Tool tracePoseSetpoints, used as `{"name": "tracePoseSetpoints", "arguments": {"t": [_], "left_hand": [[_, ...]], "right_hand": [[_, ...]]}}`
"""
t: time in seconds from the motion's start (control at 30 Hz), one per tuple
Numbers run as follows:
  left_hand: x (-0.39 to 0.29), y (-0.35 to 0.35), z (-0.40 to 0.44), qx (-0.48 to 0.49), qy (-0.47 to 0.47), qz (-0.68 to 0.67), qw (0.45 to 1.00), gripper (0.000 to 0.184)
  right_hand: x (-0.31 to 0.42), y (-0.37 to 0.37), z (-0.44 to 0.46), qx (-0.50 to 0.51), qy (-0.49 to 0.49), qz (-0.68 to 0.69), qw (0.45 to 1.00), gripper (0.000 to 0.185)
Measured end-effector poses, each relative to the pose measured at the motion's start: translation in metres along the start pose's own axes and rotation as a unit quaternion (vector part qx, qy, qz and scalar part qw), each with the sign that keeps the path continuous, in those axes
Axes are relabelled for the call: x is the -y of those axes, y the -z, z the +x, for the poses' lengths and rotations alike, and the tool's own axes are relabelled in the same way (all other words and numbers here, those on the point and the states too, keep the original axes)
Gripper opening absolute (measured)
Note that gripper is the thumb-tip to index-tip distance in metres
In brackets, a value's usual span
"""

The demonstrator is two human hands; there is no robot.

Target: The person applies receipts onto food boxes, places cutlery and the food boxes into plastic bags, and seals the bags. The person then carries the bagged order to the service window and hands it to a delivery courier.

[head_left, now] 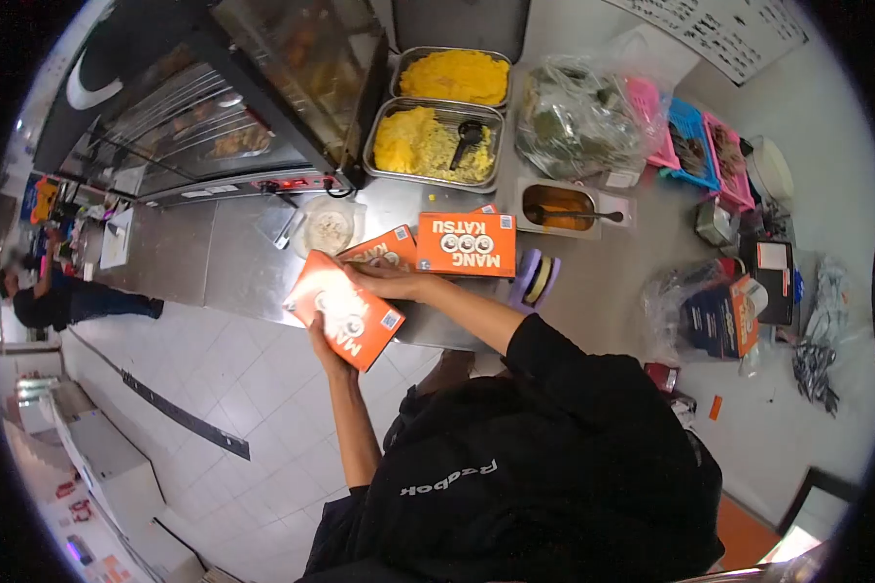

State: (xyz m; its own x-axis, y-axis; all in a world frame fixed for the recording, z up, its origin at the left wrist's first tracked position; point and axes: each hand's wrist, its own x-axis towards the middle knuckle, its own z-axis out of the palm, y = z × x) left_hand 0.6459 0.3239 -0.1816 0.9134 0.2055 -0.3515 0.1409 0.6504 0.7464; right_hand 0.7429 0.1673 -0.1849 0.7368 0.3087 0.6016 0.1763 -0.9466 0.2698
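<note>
An orange box (pixel 345 309) with white lettering is held between my two hands, over the front edge of the steel counter. My left hand (pixel 328 342) grips its lower left side, fingers mostly beneath it. Across its upper right edge lies my right hand (pixel 384 282), its fingertips partly hidden by the box. Just behind, a second orange box (pixel 391 245) lies tilted on the counter. To the right, another orange box (pixel 467 245) lies flat, with a corner of one more showing behind it. A round bowl of pale food (pixel 329 228) stands behind the held box.
Two steel trays of yellow food (pixel 405 146) stand at the back, the nearer with a black scoop. A glass display cabinet (pixel 233 107) is at the left. A sauce pan (pixel 559 209), purple tape dispenser (pixel 535 280) and plastic bag (pixel 583 117) are right. Another person (pixel 68 296) stands far left.
</note>
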Motion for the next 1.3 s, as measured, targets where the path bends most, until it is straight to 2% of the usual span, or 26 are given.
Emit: {"name": "tracePoseSetpoints", "arguments": {"t": [0.03, 0.07, 0.1, 0.13, 0.17, 0.33, 0.37, 0.4, 0.47, 0.5, 0.53, 0.6, 0.63, 0.7, 0.73, 0.8, 0.83, 0.87, 0.93, 0.97, 1.07, 1.13, 1.17, 1.23, 1.27, 1.3], "left_hand": [[-0.002, 0.009, -0.003, 0.035, -0.009, -0.017, 0.999, 0.056], [-0.014, -0.007, -0.017, 0.063, 0.008, -0.047, 0.997, 0.056], [-0.022, -0.018, -0.030, 0.067, 0.010, -0.026, 0.997, 0.056], [-0.023, -0.023, -0.041, 0.070, 0.013, -0.004, 0.997, 0.056], [-0.019, -0.016, -0.047, 0.097, 0.027, 0.034, 0.994, 0.056], [0.042, -0.012, -0.084, 0.205, 0.197, 0.186, 0.941, 0.067], [0.058, -0.019, -0.092, 0.175, 0.248, 0.172, 0.937, 0.067], [0.065, -0.039, -0.106, 0.192, 0.311, 0.151, 0.919, 0.067], [0.089, -0.046, -0.118, 0.205, 0.370, 0.176, 0.889, 0.065], [0.086, -0.071, -0.133, 0.234, 0.339, 0.250, 0.876, 0.065], [0.091, -0.092, -0.138, 0.303, 0.339, 0.298, 0.839, 0.065], [0.097, -0.146, -0.158, 0.335, 0.371, 0.366, 0.785, 0.066], [0.115, -0.159, -0.156, 0.385, 0.387, 0.407, 0.733, 0.069], [0.168, -0.179, -0.168, 0.498, 0.358, 0.360, 0.703, 0.082], [0.192, -0.192, -0.183, 0.544, 0.314, 0.356, 0.692, 0.087], [0.239, -0.218, -0.214, 0.624, 0.219, 0.340, 0.669, 0.099], [0.251, -0.237, -0.238, 0.629, 0.215, 0.316, 0.677, 0.101], [0.268, -0.250, -0.256, 0.615, 0.253, 0.290, 0.689, 0.102], [0.304, -0.270, -0.282, 0.583, 0.325, 0.240, 0.705, 0.103], [0.340, -0.265, -0.282, 0.602, 0.267, 0.245, 0.712, 0.101], [0.411, -0.272, -0.276, 0.481, 0.392, 0.201, 0.758, 0.098], [0.434, -0.277, -0.266, 0.418, 0.412, 0.242, 0.773, 0.084], [0.440, -0.283, -0.262, 0.405, 0.429, 0.216, 0.778, 0.078], [0.443, -0.304, -0.260, 0.341, 0.477, 0.183, 0.789, 0.069], [0.452, -0.308, -0.254, 0.332, 0.469, 0.215, 0.790, 0.067], [0.462, -0.310, -0.247, 0.322, 0.461, 0.246, 0.790, 0.066]], "right_hand": [[-0.009, 0.024, -0.002, 0.273, -0.052, 0.379, 0.883, 0.079], [-0.020, 0.054, 0.001, 0.475, -0.096, 0.673, 0.559, 0.080], [-0.013, 0.040, -0.019, 0.433, -0.076, 0.688, 0.578, 0.077], [-0.020, 0.046, -0.035, 0.369, -0.075, 0.733, 0.567, 0.077], [-0.034, 0.061, -0.050, 0.346, -0.089, 0.743, 0.566, 0.080], [-0.107, 0.117, -0.149, 0.260, -0.202, 0.752, 0.572, 0.094], [-0.119, 0.129, -0.172, 0.251, -0.239, 0.738, 0.579, 0.098], [-0.129, 0.141, -0.195, 0.241, -0.276, 0.724, 0.584, 0.103], [-0.141, 0.165, -0.240, 0.227, -0.330, 0.698, 0.594, 0.104], [-0.145, 0.177, -0.256, 0.221, -0.354, 0.686, 0.596, 0.105], [-0.151, 0.188, -0.269, 0.197, -0.384, 0.683, 0.590, 0.105], [-0.164, 0.207, -0.291, 0.149, -0.437, 0.675, 0.575, 0.107], [-0.171, 0.210, -0.306, 0.155, -0.482, 0.660, 0.556, 0.108], [-0.200, 0.234, -0.332, 0.078, -0.576, 0.694, 0.425, 0.108], [-0.219, 0.246, -0.347, 0.039, -0.612, 0.705, 0.356, 0.108], [-0.250, 0.266, -0.397, -0.027, -0.639, 0.694, 0.330, 0.107], [-0.270, 0.280, -0.416, -0.027, -0.658, 0.675, 0.333, 0.106], [-0.290, 0.294, -0.431, -0.027, -0.675, 0.657, 0.334, 0.106], [-0.337, 0.307, -0.447, 0.023, -0.667, 0.641, 0.379, 0.105], [-0.359, 0.307, -0.453, 0.047, -0.662, 0.631, 0.401, 0.104], [-0.415, 0.261, -0.484, 0.099, -0.652, 0.642, 0.392, 0.096], [-0.428, 0.213, -0.514, 0.119, -0.643, 0.661, 0.368, 0.088], [-0.432, 0.197, -0.521, 0.131, -0.639, 0.670, 0.355, 0.085], [-0.430, 0.188, -0.514, 0.022, -0.662, 0.657, 0.361, 0.078], [-0.430, 0.184, -0.508, -0.033, -0.669, 0.648, 0.363, 0.076], [-0.422, 0.188, -0.506, -0.109, -0.681, 0.652, 0.316, 0.074]]}}
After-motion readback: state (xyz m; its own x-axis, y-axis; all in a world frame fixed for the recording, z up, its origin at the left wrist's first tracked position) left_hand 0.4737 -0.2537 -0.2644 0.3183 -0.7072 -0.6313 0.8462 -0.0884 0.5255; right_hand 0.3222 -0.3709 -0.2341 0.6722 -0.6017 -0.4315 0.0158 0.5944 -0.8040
